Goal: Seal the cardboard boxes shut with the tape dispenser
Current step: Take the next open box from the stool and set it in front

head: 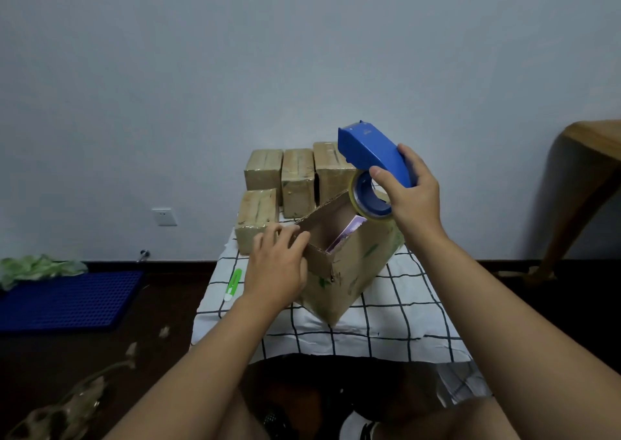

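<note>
A pale blue-grey wall and a dark floor are seen behind a small table draped in a white cloth with a black grid (386, 325). The landmark is the open brown cardboard box with green marks (349, 264), set corner-on in the middle of the cloth; a purple-edged item is visible inside it. Its left flap (322, 219) is held up by the left hand (279, 268), whose fingers are curled over the flap's near edge. Above the box's far right corner, the blue plastic tape dispenser with its roll of clear tape (373, 170) is gripped by the right hand (413, 194) — the nearer hand to the seam, with the dispenser's long axis slanting up and left. The flaps are judged not yet closed, so they must be folded down first. Behind the box, four taped brown cardboard boxes (295, 180) are lined up, limiting room at the far side; left of it a green and white marker pen (233, 285) lies near the cloth's edge — open cloth is left only in front.
</note>
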Action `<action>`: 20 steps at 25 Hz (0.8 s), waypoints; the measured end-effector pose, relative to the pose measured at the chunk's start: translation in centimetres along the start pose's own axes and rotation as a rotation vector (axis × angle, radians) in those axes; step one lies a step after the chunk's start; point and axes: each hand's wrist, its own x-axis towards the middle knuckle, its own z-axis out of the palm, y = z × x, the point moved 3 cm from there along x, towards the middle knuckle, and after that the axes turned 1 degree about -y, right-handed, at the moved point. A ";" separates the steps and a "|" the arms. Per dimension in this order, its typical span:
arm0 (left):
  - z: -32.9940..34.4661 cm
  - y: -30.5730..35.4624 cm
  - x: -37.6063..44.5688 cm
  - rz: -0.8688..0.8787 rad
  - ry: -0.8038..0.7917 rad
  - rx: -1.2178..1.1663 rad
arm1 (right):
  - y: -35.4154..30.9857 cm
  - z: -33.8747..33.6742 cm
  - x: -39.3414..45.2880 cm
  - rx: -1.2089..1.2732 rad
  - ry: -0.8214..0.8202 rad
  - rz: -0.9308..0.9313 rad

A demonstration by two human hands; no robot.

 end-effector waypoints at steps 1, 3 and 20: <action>0.0 0.0 0.1 -0.033 -0.005 0.004 | 0.1 0.6 0.2 -0.005 -0.014 0.004; 0.3 -0.2 0.3 -0.087 -0.024 -0.005 | 0.6 1.8 0.5 -0.025 -0.059 0.012; -0.4 1.6 0.9 -0.171 -0.141 -0.083 | 1.0 0.4 0.5 -0.219 -0.133 0.030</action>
